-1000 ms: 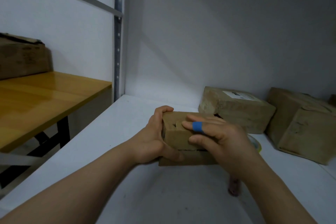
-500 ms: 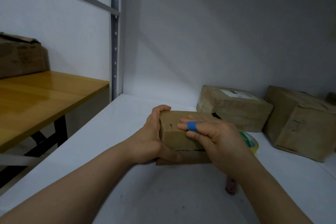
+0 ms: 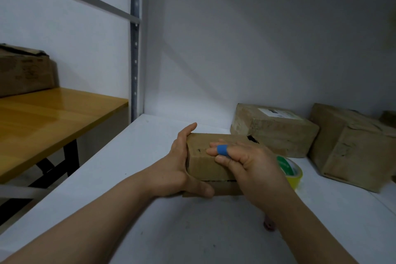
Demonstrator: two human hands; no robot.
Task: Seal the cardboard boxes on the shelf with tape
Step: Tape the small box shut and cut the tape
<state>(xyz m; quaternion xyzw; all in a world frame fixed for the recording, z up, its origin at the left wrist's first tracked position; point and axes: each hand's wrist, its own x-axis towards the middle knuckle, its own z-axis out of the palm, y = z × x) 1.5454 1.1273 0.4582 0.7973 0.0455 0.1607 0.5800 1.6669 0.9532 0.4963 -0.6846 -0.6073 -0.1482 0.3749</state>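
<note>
Small cardboard box (image 3: 214, 156) sits on the white shelf (image 3: 150, 156), a bit out from the back edge and closer to the left edge than the other stuff. Left hand (image 3: 177, 167) is flat against its left end, fingers pretty much straight and pointing up, thumb stretched along the front bottom flap. Right hand (image 3: 248, 165) lies over the top, fingers only slightly bent and pressing down near the front top edge, one of them wearing a blue band (image 3: 221, 149). Yellow-green tape roll (image 3: 292, 170) is on the shelf just right of the box, half hidden behind that hand. Toward the back edge there's a labelled box (image 3: 274, 133), with a bigger box (image 3: 353, 150) to its right. Left of the shelf is a wooden table (image 3: 53, 120) with a carton (image 3: 23, 70) on it.
</note>
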